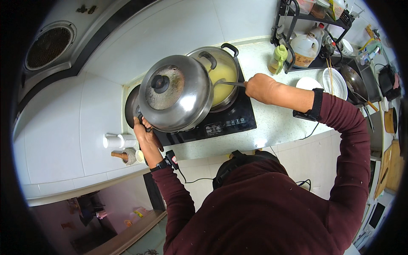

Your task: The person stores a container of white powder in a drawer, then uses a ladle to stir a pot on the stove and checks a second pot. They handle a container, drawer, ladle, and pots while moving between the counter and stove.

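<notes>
My left hand (142,128) grips a black side handle of a stainless-steel steamer tier (194,125). A domed steel lid (194,91) with a fogged glass centre and a black knob covers that tier. Together they overlap the left side of a wide steel pot (237,71) holding pale yellow liquid (223,68). Whether the tier rests on the pot's rim is hidden. In my right hand (262,89) is the handle of a metal ladle (234,83), its head dipping into the liquid. The pot stands on a black glass cooktop (245,119).
A dark pan (131,106) sits left, partly behind the lid. Near the left wall are white cups (112,141) and a stone mortar (130,156). Rightward stand a green-topped oil jug (278,59), a black rack (295,35), a white basket (339,81) and a wok (353,79).
</notes>
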Tool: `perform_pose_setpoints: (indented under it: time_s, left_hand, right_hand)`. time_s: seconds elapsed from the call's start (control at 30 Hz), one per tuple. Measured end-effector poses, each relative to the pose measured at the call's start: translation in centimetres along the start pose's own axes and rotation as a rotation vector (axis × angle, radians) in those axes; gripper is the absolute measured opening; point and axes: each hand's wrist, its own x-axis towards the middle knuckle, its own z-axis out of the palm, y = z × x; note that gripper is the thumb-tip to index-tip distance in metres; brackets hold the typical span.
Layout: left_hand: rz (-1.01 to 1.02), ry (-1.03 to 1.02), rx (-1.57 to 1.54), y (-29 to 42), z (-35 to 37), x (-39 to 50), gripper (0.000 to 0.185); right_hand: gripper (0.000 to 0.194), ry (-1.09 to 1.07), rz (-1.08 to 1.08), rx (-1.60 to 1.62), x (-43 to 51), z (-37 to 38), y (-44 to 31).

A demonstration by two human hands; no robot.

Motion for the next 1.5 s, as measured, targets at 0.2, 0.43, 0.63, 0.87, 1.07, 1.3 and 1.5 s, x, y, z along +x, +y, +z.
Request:
perform_pose_setpoints:
  time_s: [0.2, 0.43, 0.63, 0.87, 1.07, 1.3, 1.5]
  left_hand:
    - [-0.021, -0.022, -0.047, 0.1, 0.1, 0.0, 0.041]
    - [0.013, 0.044, 0.054, 0.0, 0.1, 0.0, 0.041]
    - [0.018, 0.046, 0.057, 0.0, -0.1, 0.3, 0.041]
    - [-0.001, 0.017, 0.009, 0.1, 0.0, 0.2, 0.041]
    - [0.000, -0.015, -0.019, 0.0, 0.3, -0.2, 0.042]
    - [0.004, 0.010, -0.021, 0.0, 0.4, -0.2, 0.042]
    - [0.012, 0.028, 0.008, 0.0, 0.2, -0.1, 0.041]
  right_hand:
    - [0.012, -0.061, 0.061, 0.034, -0.3, -1.1, -0.4]
    - [0.013, 0.114, 0.189, -0.056, 4.4, 3.2, -1.7]
    - [0.012, 0.282, 0.293, -0.001, 8.1, 5.0, -1.4]
    - [0.013, 0.185, 0.254, 0.104, 8.0, 4.5, -0.9]
    - [0.011, -0.012, 0.130, 0.069, 3.5, 1.9, -1.4]
    - [0.009, -0.112, 0.013, 0.032, -0.5, -2.5, -1.0]
    - [0.032, -0.023, -0.032, -0.037, 0.1, -1.1, -2.4]
